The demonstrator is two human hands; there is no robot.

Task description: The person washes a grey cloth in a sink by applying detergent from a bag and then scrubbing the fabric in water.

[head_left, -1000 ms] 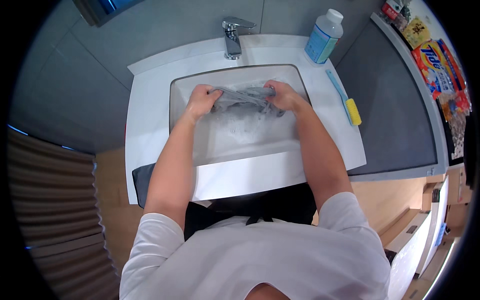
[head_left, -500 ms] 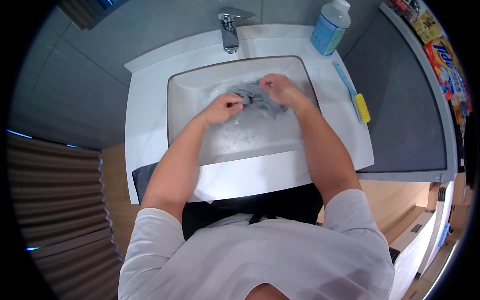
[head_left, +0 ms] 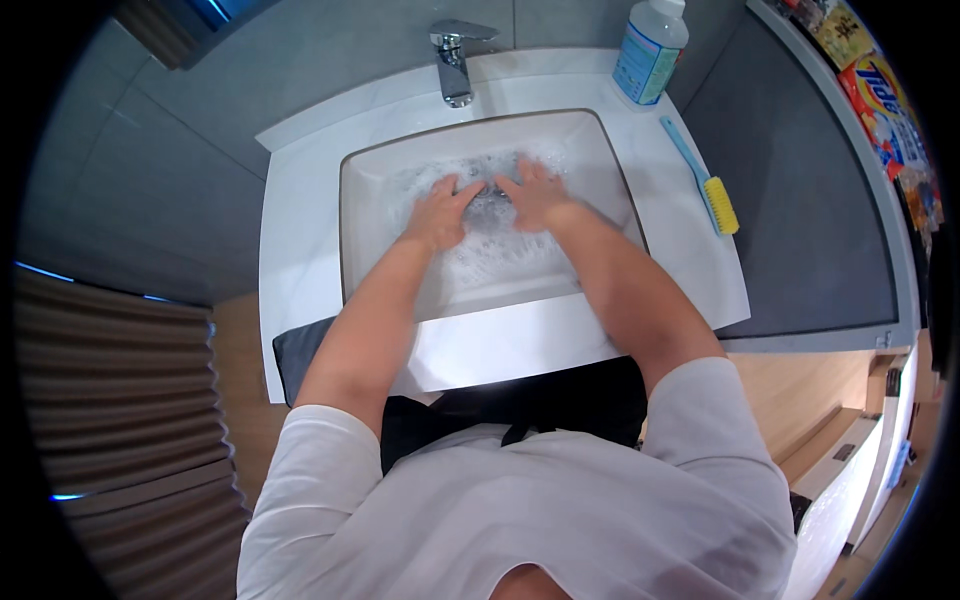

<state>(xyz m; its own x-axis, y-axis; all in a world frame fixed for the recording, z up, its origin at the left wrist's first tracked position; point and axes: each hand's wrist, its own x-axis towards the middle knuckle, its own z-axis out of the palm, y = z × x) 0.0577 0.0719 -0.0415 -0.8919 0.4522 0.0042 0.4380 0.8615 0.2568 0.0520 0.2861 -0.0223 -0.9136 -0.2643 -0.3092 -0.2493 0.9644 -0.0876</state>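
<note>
Down in the white rectangular sink basin (head_left: 380,180), both hands are pressing flat into foamy water. The left hand (head_left: 438,212) is lying palm down with fingers spread and pointing toward the far right; the right hand (head_left: 535,192) is lying palm down too, fingers splayed and pointing toward the far left, so the fingertips of the two are nearly meeting. Between and under them a dark grey cloth (head_left: 488,208) is showing in the suds, near the far middle of the basin; most of it is sitting under the foam and the hands, so its long axis and which way it points cannot be told. Neither hand is closing around it: both are open and bearing down on it.

At the far edge, a chrome tap (head_left: 452,58) is standing centred behind the basin, its spout pointing to the right. To the far right a clear plastic bottle with a blue label (head_left: 648,55) is standing upright on the white counter (head_left: 300,250). A blue-handled scrubbing brush with yellow bristles (head_left: 702,180) is lying right of the basin, its long axis running far-left to near-right, bristle head nearer.
</note>
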